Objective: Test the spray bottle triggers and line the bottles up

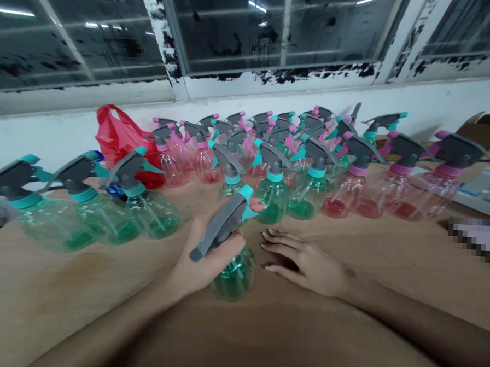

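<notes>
Bottle — in left hand

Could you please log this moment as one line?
left hand: grips green spray bottle near neck | right hand: open, empty | beyond: red bag

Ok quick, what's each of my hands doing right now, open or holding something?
Left hand: closed, holding a green spray bottle near its neck.
Right hand: open, palm down at the table, holding nothing visible.
</notes>
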`<move>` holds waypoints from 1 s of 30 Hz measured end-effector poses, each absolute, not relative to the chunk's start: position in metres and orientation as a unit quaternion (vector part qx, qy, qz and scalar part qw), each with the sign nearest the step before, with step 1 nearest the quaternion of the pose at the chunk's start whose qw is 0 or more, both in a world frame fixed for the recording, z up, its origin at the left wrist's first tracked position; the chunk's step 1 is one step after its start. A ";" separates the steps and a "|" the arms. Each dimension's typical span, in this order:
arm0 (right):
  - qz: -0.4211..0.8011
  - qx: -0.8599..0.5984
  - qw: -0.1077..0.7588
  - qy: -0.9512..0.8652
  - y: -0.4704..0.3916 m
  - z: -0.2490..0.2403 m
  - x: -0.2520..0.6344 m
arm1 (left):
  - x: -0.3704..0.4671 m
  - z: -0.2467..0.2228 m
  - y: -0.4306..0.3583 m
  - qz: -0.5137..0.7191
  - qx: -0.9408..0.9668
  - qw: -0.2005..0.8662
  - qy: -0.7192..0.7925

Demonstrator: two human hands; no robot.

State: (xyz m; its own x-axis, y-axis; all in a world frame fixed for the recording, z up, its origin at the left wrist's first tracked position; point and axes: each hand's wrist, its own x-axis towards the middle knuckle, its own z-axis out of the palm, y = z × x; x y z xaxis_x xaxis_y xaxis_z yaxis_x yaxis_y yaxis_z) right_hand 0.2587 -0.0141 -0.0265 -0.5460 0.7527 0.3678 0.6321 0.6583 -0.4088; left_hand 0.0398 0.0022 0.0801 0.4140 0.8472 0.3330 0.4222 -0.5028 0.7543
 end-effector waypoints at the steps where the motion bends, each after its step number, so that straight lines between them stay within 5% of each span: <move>1: 0.114 -0.398 0.261 -0.872 -0.014 -0.026 0.259 | 0.040 0.080 0.003 0.362 0.789 0.296 0.399; 17: 0.111 -0.403 0.254 -0.872 -0.015 -0.024 0.258 | 0.047 0.091 -0.001 0.389 0.768 0.366 0.352; 30: 0.107 -0.410 0.245 -0.872 -0.016 -0.023 0.258 | 0.042 0.087 0.000 0.359 0.789 0.302 0.396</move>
State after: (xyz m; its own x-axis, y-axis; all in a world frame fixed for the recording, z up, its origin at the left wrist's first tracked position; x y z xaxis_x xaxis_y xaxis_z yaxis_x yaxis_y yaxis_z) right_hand 0.2579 -0.0158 -0.0231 -0.5444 0.7672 0.3391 0.6619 0.6413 -0.3881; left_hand 0.0422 -0.0005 0.0869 0.4281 0.8425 0.3270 0.4091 -0.5033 0.7611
